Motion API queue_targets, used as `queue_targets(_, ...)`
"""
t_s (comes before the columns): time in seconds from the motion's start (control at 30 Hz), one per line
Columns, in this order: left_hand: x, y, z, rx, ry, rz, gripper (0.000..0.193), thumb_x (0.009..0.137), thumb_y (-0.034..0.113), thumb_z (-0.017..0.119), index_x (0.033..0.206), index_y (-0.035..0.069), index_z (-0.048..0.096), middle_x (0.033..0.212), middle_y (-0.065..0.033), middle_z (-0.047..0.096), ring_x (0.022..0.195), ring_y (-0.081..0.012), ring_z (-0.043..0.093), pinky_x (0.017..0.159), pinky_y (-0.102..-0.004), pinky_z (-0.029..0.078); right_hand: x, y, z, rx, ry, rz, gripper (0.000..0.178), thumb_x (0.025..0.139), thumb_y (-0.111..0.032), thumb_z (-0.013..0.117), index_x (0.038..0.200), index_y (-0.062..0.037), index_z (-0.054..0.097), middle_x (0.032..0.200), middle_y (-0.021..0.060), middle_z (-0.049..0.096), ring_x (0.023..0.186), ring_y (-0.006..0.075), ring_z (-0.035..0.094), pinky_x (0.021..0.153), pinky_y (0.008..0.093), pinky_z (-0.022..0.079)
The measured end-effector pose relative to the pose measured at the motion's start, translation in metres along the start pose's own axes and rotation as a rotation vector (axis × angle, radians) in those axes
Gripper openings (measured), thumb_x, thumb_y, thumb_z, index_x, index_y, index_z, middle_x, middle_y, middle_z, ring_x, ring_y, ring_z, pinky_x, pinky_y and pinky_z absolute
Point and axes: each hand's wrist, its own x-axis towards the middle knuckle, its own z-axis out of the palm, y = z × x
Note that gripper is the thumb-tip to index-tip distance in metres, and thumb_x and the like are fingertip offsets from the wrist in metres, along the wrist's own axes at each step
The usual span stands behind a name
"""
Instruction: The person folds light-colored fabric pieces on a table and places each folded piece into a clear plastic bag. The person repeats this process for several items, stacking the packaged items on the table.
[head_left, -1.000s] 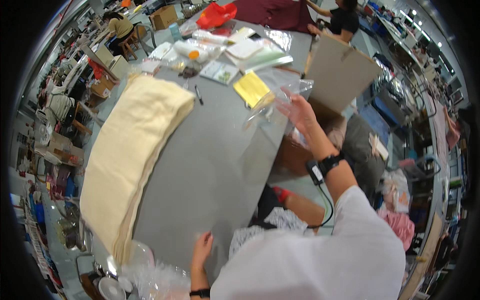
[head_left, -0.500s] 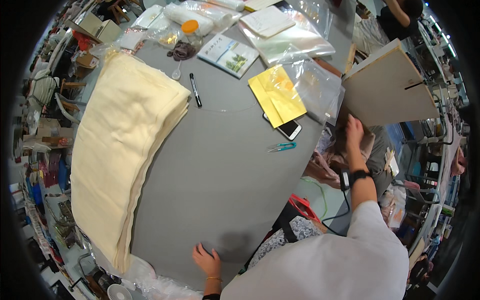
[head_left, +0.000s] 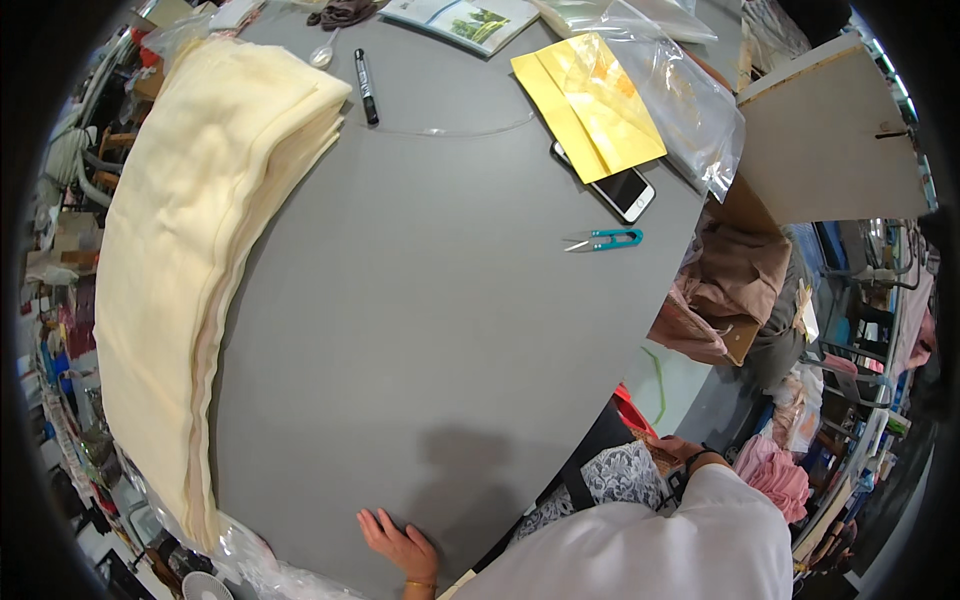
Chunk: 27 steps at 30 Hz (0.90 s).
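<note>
A person's left hand (head_left: 400, 545) lies flat with fingers spread, holding nothing, on the near edge of the grey counter (head_left: 430, 330). Just to its left lies the long stack of cream fabric (head_left: 190, 250). The right hand (head_left: 672, 450) drops below the counter's edge, its grip impossible to tell. Teal thread snips (head_left: 605, 240) lie well apart.

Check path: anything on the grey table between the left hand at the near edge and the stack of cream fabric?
Nothing visible. The left hand rests flat on the grey table near its front edge; the stack of folded cream fabric lies to its left, with only bare tabletop between. Crinkled clear plastic sits at the stack's near corner, below that line.
</note>
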Motion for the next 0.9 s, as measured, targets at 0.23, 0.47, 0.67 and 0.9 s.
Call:
queue_targets(0.23,-0.002,0.01,-0.006,-0.013,0.012,-0.047,0.059,0.101,0.02,0.05,0.152,-0.005,0.039,0.162,-0.0289,0.031,0.149,-0.0501,0.028,0.121,-0.0592,0.024,0.02,-0.032,-0.002,-0.111,-0.275,-0.224,0.045,0.082,-0.047,0.081,0.108,-0.0105,0.076,0.095,0.0064,0.076,0.077,0.0221,0.073,0.065,0.0386,0.06)
queue_targets(0.47,-0.012,0.011,0.005,-0.017,0.132,0.051,0.063,0.099,0.019,0.056,0.155,-0.004,0.036,0.164,-0.0264,0.028,0.152,-0.0458,0.026,0.124,-0.0568,0.022,-0.056,-0.233,-0.03,-0.763,-0.462,-0.695,0.042,0.093,-0.045,0.069,0.096,-0.0031,0.075,0.08,0.0108,0.075,0.066,0.0222,0.072,0.059,0.0354,0.059)
queue_targets(0.67,-0.085,0.044,0.012,0.002,0.123,0.126,0.074,0.096,0.027,0.066,0.155,-0.004,0.035,0.165,-0.0281,0.026,0.154,-0.0461,0.024,0.126,-0.0558,0.02,-0.264,-0.301,-0.07,-0.724,-0.062,-1.261,0.049,0.101,-0.045,0.061,0.087,0.0012,0.073,0.068,0.0135,0.074,0.057,0.0212,0.071,0.055,0.0347,0.057)
queue_targets(0.9,-0.15,0.078,0.039,0.013,0.332,0.099,0.09,0.086,0.04,0.079,0.153,-0.004,0.037,0.162,-0.0287,0.033,0.151,-0.0466,0.028,0.125,-0.0559,0.023,-0.358,-0.322,-0.025,-0.703,0.896,-2.102,0.027,0.097,-0.03,0.069,0.094,-0.004,0.071,0.091,0.0132,0.071,0.084,0.0335,0.068,0.072,0.0433,0.053)
